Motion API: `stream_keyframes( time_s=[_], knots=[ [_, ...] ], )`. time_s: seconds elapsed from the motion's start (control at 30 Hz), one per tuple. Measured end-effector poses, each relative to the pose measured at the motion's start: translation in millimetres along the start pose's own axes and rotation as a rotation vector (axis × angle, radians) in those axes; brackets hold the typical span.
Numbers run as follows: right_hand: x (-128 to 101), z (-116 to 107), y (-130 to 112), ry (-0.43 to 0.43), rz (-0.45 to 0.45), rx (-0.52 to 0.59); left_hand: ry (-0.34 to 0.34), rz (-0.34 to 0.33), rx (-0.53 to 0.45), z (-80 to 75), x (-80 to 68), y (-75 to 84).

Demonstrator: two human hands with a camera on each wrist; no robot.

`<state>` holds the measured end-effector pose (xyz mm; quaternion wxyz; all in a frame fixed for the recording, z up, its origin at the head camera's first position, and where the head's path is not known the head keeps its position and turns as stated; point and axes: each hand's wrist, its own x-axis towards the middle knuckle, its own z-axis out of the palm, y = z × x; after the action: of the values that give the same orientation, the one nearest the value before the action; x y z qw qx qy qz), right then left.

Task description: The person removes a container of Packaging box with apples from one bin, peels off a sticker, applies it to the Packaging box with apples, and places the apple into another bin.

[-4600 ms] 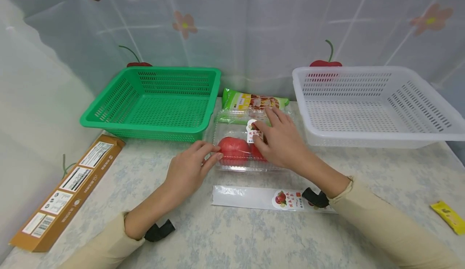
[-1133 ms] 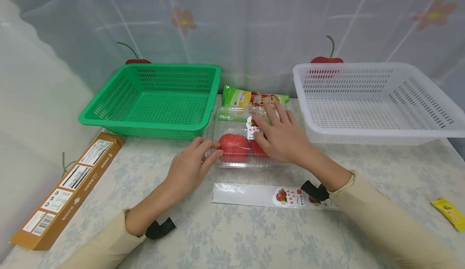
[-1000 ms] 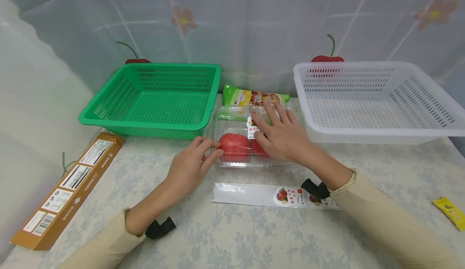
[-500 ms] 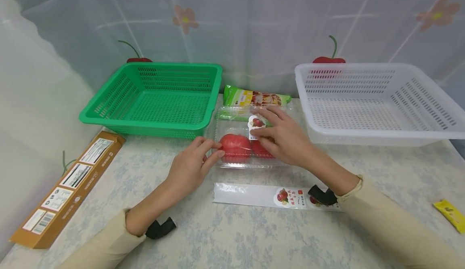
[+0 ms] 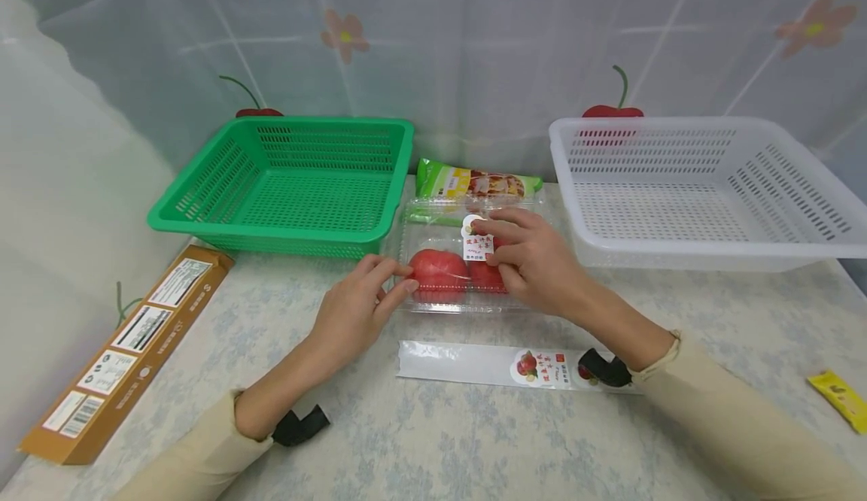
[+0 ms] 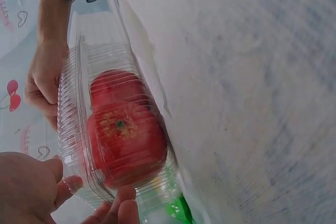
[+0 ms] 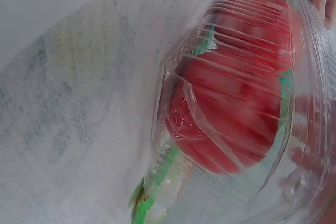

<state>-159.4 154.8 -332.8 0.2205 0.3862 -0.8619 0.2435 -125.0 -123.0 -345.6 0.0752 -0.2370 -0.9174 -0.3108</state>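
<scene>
A green basket [image 5: 291, 185], a white basket [image 5: 704, 192], a brown carton [image 5: 122, 354] and a yellow packet [image 5: 840, 402] lie around.

This looks like a makeshift sorting station set up indoors, more staged work corner than kitchen or shop. A bench [image 5: 474, 433] covered with a pale cloth of faint blue flowers stands against a translucent plastic sheet [image 5: 440, 50] printed with cherries, flowers and hearts, which hangs as a backdrop and wraps round the left side, hiding the room behind. Two shallow slotted plastic baskets sit at the back, a green basket [image 5: 284, 185] on the left and a white basket [image 5: 698, 189] on the right, well apart. Packaged groceries lie between and around them: a clear clamshell of tomatoes [image 5: 447, 275], a green snack bag [image 5: 474, 183], a long brown carton [image 5: 129, 350] and a small yellow sachet [image 5: 840, 402].
</scene>
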Motion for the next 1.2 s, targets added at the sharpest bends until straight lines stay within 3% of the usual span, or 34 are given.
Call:
stream_keyframes(
  time_s=[0.23, 0.37, 0.47, 0.6, 0.87, 0.93, 1.03, 1.1, 1.2],
  knots=[
    [-0.6, 1.5, -0.8, 0.118, -0.024, 0.001, -0.001, -0.001, 0.008, -0.8, -0.2, -0.7],
    [-6.6, -3.1, -4.7, 0.213, 0.065, 0.030, -0.018, -0.016, -0.026, -1.9, -0.5, -1.1],
    [-15.9, -11.7, -9.2, 0.267, 0.197, 0.084, -0.049, -0.054, -0.115, -2.3, 0.2, -1.8],
    [-31.3, -29.6, -16.2, 0.319, 0.426, 0.260, -0.080, -0.128, -0.250, -3.1, 1.6, -2.8],
    [-70.9, -69.7, -12.7, 0.491, 0.864, 0.940, -0.061, -0.204, -0.393, 1.0, 2.5, -7.4],
    [-83.3, -76.6, -8.5, 0.544, 0.941, 1.024, -0.074, -0.220, -0.456, 2.5, 2.8, -8.6],
    [-101.4, -85.4, 0.2, 0.648, 1.051, 1.065, -0.124, -0.278, -0.610, 4.8, 4.3, -10.7],
    [-111.3, -89.7, 6.7, 0.699, 1.131, 1.015, -0.165, -0.338, -0.725, 6.3, 5.7, -12.2],
    [-122.5, -92.4, 17.1, 0.709, 1.236, 0.934, -0.212, -0.461, -0.885, 8.2, 7.7, -15.6]
  ],
)
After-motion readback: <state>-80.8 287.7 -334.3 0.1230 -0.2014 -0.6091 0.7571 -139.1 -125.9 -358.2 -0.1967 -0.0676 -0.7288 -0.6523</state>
